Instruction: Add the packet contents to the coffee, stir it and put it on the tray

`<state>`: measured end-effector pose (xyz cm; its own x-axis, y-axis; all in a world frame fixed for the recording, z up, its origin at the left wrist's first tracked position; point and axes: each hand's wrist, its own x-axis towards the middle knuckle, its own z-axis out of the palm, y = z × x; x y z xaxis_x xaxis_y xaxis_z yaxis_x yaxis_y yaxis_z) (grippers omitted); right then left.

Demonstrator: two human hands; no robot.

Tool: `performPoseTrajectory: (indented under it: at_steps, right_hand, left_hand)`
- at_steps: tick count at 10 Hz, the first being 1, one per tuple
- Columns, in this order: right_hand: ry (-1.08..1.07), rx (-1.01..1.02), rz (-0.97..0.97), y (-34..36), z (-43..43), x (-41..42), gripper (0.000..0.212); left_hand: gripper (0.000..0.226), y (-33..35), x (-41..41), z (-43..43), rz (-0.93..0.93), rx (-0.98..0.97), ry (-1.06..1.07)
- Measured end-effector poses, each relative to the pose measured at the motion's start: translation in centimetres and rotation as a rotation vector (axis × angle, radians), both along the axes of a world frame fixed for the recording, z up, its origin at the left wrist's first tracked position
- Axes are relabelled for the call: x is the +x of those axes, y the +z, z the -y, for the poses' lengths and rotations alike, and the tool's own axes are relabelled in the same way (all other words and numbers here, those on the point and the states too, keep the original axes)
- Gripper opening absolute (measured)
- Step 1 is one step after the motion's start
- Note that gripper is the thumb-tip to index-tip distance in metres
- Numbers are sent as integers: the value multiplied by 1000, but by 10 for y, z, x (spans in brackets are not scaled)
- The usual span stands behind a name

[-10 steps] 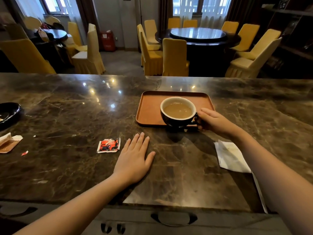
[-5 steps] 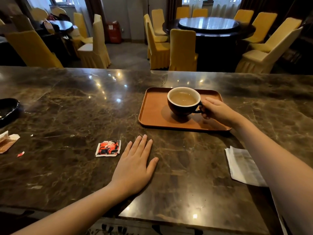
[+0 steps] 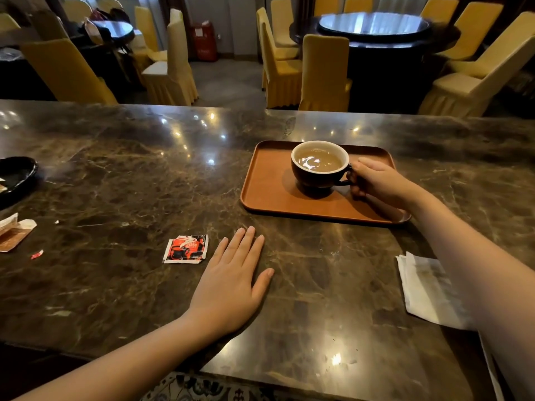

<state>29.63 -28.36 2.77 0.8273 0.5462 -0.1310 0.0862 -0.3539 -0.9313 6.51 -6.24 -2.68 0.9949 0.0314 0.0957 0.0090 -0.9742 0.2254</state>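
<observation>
A dark cup with a white inside holds light brown coffee and stands on the brown tray on the marble counter. My right hand is closed around the cup's handle at its right side. Flat on the counter, palm down with fingers apart, lies my left hand, nearer the front edge. Just left of its fingertips sits a torn red packet.
A folded white napkin lies at the right under my forearm. At the far left are a black dish, a torn brown packet and a small red scrap. Yellow-covered chairs and round tables stand beyond the counter.
My right hand carried the cup from the counter's front of the tray onto the tray, where it now stands. The left hand stayed flat in place.
</observation>
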Motion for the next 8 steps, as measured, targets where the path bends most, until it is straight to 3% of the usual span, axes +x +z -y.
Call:
performPoseTrajectory:
  at_steps: [5, 8]
  right_hand:
    - [-68, -32, -7, 0, 1, 1, 30]
    - [-245, -217, 254, 13, 5, -20, 38]
  left_hand:
    - [71, 1, 0, 0, -8, 10, -5]
    - [72, 3, -2, 1, -47, -3, -8]
